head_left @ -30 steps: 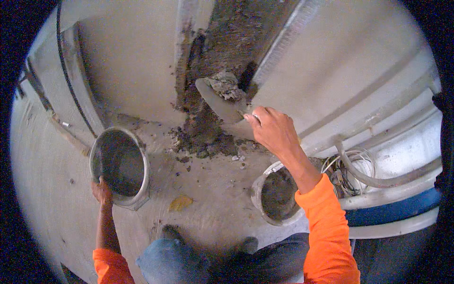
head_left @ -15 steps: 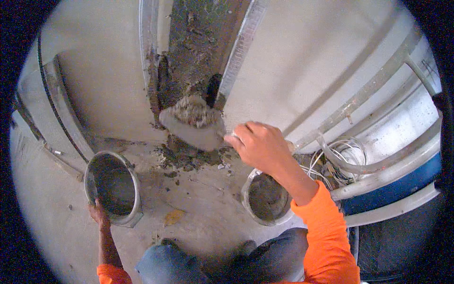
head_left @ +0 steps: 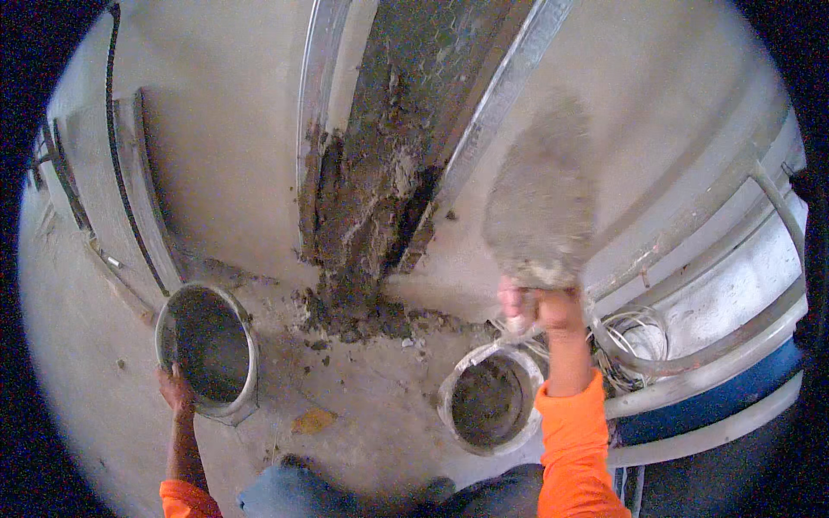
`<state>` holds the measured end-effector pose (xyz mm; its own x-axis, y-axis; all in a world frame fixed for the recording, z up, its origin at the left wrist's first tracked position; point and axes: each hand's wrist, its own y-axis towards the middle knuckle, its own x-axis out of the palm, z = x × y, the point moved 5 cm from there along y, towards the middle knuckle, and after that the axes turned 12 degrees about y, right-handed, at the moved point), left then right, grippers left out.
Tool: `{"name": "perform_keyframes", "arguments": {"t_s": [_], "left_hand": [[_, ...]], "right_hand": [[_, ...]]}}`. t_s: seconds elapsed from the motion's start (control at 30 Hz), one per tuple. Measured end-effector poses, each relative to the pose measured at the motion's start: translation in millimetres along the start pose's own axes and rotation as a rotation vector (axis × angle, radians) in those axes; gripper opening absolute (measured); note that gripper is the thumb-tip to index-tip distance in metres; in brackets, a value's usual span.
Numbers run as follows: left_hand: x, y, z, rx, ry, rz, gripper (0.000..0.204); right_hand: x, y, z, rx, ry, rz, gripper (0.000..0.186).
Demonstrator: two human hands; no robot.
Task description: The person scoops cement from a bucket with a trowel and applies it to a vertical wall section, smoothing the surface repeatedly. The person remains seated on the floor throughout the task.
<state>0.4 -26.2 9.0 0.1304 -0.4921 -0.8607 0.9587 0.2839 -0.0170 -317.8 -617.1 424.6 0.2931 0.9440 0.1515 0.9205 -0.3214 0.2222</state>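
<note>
My right hand grips a trowel, its blade raised and blurred at the right of the wall strip. My left hand holds the near left rim of a grey bucket with dark grey contents. Between two pale metal edges runs a recessed strip with wire mesh at the top and rough wet mortar lower down. Mortar crumbs lie at its foot. Below my right hand stands a second bucket with grey material in it.
Dark bars and boards lean at the left. A bent metal pipe frame, coiled white cables and a blue band are at the right. A yellow leaf lies on the floor near my knees.
The trowel has swung right and turned blade-upward, away from the strip; the lump it carried is no longer visible. More mortar shows low in the strip. My left hand stays on the bucket.
</note>
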Motion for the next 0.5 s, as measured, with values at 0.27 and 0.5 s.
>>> {"name": "perform_keyframes", "arguments": {"t_s": [0.27, 0.5], "left_hand": [[16.7, 19.8, -19.9, 0.254, -0.155, -0.068, 0.049], [13.1, 16.5, -22.3, 0.242, -0.069, 0.01, 0.049]], "right_hand": [[9.6, -12.8, 16.5, -0.014, -1.254, -0.155, 0.029], [27.4, 34.1, 17.3, -0.136, -1.495, 0.019, 0.032]]}}
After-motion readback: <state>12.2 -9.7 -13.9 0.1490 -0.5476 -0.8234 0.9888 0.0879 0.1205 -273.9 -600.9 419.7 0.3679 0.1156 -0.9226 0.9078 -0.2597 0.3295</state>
